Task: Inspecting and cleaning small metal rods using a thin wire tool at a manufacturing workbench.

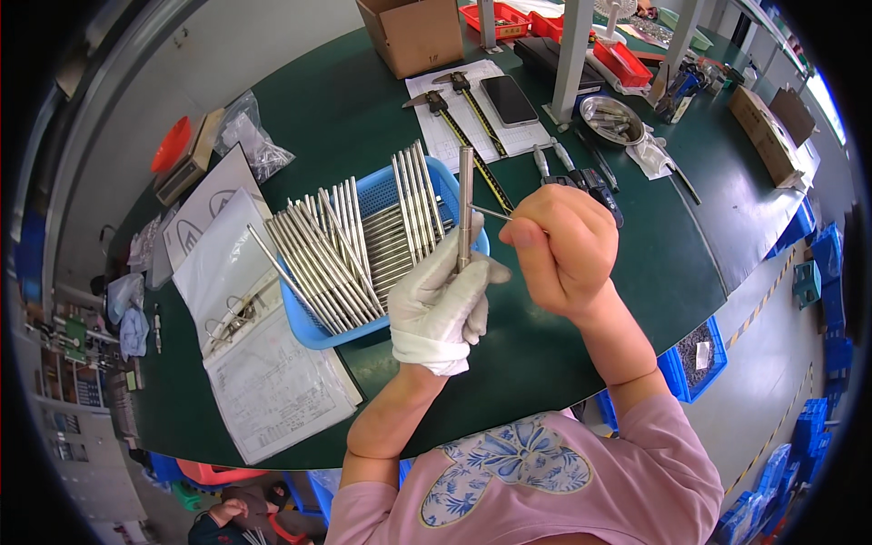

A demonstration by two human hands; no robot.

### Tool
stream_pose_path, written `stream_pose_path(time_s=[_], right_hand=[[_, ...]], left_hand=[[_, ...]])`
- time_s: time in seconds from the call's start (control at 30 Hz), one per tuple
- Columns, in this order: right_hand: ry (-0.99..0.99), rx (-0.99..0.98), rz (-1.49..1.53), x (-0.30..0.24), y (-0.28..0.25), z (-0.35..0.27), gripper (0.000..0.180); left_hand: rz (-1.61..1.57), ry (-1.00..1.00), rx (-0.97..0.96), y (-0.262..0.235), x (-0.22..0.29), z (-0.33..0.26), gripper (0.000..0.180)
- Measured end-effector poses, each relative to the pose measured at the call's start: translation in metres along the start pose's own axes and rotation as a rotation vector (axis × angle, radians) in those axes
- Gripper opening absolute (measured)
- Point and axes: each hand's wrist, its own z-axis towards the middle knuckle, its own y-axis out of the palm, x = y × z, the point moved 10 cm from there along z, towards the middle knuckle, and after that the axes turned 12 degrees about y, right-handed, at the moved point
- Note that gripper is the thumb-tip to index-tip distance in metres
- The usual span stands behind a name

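Note:
My left hand point(445, 295), in a white glove, grips a shiny metal rod point(466, 182) that stands nearly upright between thumb and fingers. Bare, my right hand point(565, 243) is closed round a thin metal pin point(491, 213), whose tip meets the side of the rod. Whether it enters a hole there is too small to tell. Just left of the gloved hand, a blue plastic basket point(313, 338) carries several similar metal rods point(318, 263); some lie flat inside, others lean in bundles across its rim.
An open ring binder point(282, 400) lies left of the basket. Beyond my hands are two calipers point(454, 123), a phone point(509, 100), micrometers point(590, 182) and a metal bowl point(610, 121) of small parts. A cardboard box point(413, 36) and a grey post point(572, 64) stand farther back.

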Motion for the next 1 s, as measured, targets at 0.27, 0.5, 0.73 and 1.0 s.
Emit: stream_pose_path(time_s=[0.27,0.5,0.73,1.0], right_hand=[[0.015,0.028,-0.001,0.0033,0.0004,-0.0004,0.010],[0.009,0.036,0.022,0.0004,-0.0026,-0.0007,0.010],[-0.018,0.020,0.022,-0.0001,0.0008,-0.0015,0.010],[-0.011,0.008,-0.007,0.0006,0.0022,-0.0012,0.010]], left_hand=[[0.018,0.026,-0.018,0.0034,0.0056,-0.0027,0.037],[0.002,0.034,0.007,0.0004,0.0037,-0.0021,0.037],[-0.015,0.031,0.016,-0.0017,0.0021,-0.0015,0.037],[-0.025,0.016,0.022,-0.0015,0.0000,-0.0007,0.037]])
